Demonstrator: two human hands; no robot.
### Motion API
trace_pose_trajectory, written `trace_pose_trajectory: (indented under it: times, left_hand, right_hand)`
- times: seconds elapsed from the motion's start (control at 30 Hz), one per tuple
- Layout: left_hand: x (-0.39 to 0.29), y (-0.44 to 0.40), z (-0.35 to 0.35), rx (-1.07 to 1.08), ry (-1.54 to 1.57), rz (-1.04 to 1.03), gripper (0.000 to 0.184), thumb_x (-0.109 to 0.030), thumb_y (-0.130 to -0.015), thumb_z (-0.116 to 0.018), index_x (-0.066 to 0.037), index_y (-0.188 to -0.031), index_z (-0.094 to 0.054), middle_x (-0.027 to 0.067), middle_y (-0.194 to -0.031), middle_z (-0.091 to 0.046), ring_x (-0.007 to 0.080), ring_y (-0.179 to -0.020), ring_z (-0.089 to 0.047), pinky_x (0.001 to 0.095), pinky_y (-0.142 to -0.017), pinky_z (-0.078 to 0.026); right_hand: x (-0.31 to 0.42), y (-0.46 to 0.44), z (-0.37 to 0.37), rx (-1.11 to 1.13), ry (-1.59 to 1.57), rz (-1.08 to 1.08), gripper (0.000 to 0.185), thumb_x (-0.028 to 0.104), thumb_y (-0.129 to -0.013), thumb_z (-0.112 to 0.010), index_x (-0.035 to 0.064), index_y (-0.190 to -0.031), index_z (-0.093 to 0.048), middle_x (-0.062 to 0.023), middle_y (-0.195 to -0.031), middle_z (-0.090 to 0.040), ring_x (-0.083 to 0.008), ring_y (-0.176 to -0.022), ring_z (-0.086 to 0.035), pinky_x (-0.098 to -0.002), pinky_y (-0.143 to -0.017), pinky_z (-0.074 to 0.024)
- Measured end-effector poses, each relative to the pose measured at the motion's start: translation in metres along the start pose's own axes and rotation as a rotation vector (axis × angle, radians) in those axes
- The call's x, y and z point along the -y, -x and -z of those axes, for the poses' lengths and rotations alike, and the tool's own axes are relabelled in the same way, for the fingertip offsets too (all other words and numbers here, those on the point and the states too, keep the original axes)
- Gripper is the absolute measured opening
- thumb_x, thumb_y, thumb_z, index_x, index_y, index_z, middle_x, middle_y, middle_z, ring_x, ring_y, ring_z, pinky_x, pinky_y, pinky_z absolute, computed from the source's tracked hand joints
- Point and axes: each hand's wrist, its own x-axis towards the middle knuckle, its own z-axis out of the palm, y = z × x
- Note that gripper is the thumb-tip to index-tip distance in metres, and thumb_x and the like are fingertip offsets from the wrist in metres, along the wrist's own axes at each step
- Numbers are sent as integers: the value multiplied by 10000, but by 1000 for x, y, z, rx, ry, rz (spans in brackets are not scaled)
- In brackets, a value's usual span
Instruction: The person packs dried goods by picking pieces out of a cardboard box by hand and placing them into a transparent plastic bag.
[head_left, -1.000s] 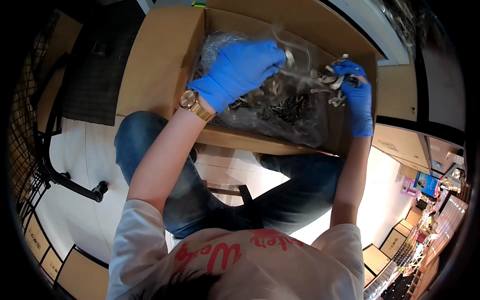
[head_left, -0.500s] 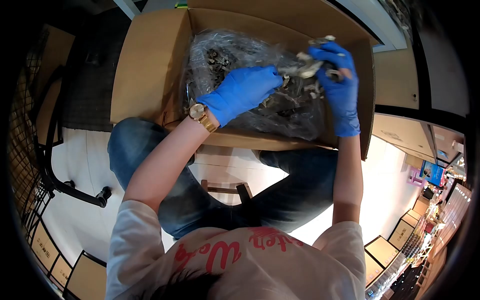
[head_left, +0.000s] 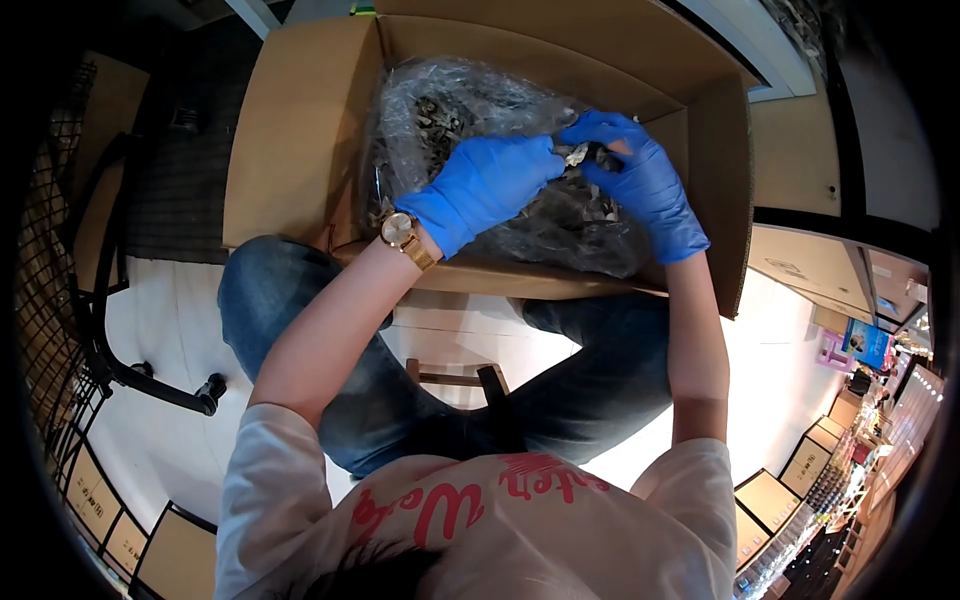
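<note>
Both my hands wear blue gloves and meet over the plastic-lined box. My left hand (head_left: 490,185), a gold watch (head_left: 397,228) at its wrist, is closed, its fingertips pinching the left end of a clump of pale and dark pieces (head_left: 576,155). From the other side my right hand (head_left: 640,185) curls its fingers round the same clump. What the pieces are, I cannot make out. Below lies a clear plastic bag (head_left: 590,245), spread open, with more dark and pale pieces (head_left: 438,120) inside it.
The cardboard box (head_left: 290,130) stands open in front of my knees, its left flap folded outward. A wooden stool (head_left: 445,379) shows between my legs. On the left are a black chair base (head_left: 165,390) and wire mesh; cabinets (head_left: 790,160) stand on the right.
My right hand has moved left and down, from the box's right side to my left hand, bringing the pieces it holds. My left hand has stayed nearly still.
</note>
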Motion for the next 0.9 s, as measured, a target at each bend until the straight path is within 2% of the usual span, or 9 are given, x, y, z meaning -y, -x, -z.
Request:
trace_pose_trajectory:
  times: [0.13, 0.3, 0.4, 0.53, 0.6, 0.67, 0.73, 0.87, 0.9]
  left_hand:
    - [0, -1, 9, 18, -98, 77, 105, -138, -828, -569, -134, -933, -568, 56, -905, -571, 264, -758, -623, 377, -604, -515]
    - [1, 0, 10, 75, -89, 122, 165, -137, -826, -564, -142, -991, -563, 69, -976, -577, 272, -770, -627, 394, -613, -518]
    - [0, 0, 11, 93, -58, 143, 157, -137, -819, -574, -142, -975, -575, 71, -1024, -578, 272, -772, -628, 390, -627, -522]
    - [3, 0, 8, -11, -67, 62, 80, -160, -807, -599, -141, -884, -607, 33, -1004, -596, 251, -758, -627, 372, -640, -519]
    - [3, -3, 9, -24, -85, 33, 58, -171, -803, -608, -142, -852, -617, 18, -985, -604, 244, -754, -627, 362, -647, -518]
    - [3, -6, 13, 156, -133, 185, 52, -188, -797, -618, -147, -827, -631, -4, -949, -620, 231, -763, -625, 349, -659, -517]
    - [2, -5, 18, 126, -137, 165, 55, -190, -798, -620, -148, -829, -637, -5, -944, -623, 229, -775, -625, 350, -669, -517]
    - [5, -3, 16, 73, -99, 120, 64, -191, -803, -621, -145, -839, -647, -11, -946, -621, 228, -803, -627, 359, -690, -515]
    - [6, -3, 16, 73, -98, 120, 64, -191, -803, -621, -145, -839, -647, -11, -946, -621, 228, -803, -627, 359, -690, -515]
  right_hand:
    - [3, 1, 13, -17, -22, -18, 425, -23, -705, -709, 131, -1097, -649, -97, -1100, -612, -244, -1037, -591, -320, -918, -474]
    - [17, 7, 13, -95, -444, -134, 398, -18, -794, -667, 90, -1172, -610, -36, -1180, -601, -150, -1085, -562, -299, -945, -468]
    - [18, 6, 16, -70, -568, -155, 396, -31, -826, -627, 87, -1202, -592, -32, -1199, -599, -146, -1089, -559, -290, -952, -460]
    - [9, 3, 2, 35, -445, -148, 392, -31, -847, -602, 94, -1218, -580, -57, -1182, -612, -178, -1083, -575, -297, -963, -446]
    - [2, 2, -16, 77, -280, -9, 372, -28, -867, -574, 99, -1217, -581, -82, -1175, -617, -212, -1080, -585, -302, -974, -434]
    - [7, 3, -13, 97, -329, -31, 355, -22, -885, -547, 107, -1213, -587, -100, -1184, -611, -241, -1081, -586, -315, -970, -435]
    - [17, 2, -1, 20, -197, 89, 336, -20, -898, -527, 90, -1209, -591, -90, -1199, -610, -218, -1086, -583, -315, -952, -447]
    - [20, 9, 18, -79, -459, 47, 327, -13, -904, -526, 79, -1210, -591, -85, -1224, -600, -182, -1068, -586, -296, -934, -454]
    - [20, 10, 26, -112, -417, -86, 321, -7, -903, -536, 77, -1207, -595, -84, -1221, -602, -169, -1053, -587, -286, -924, -455]
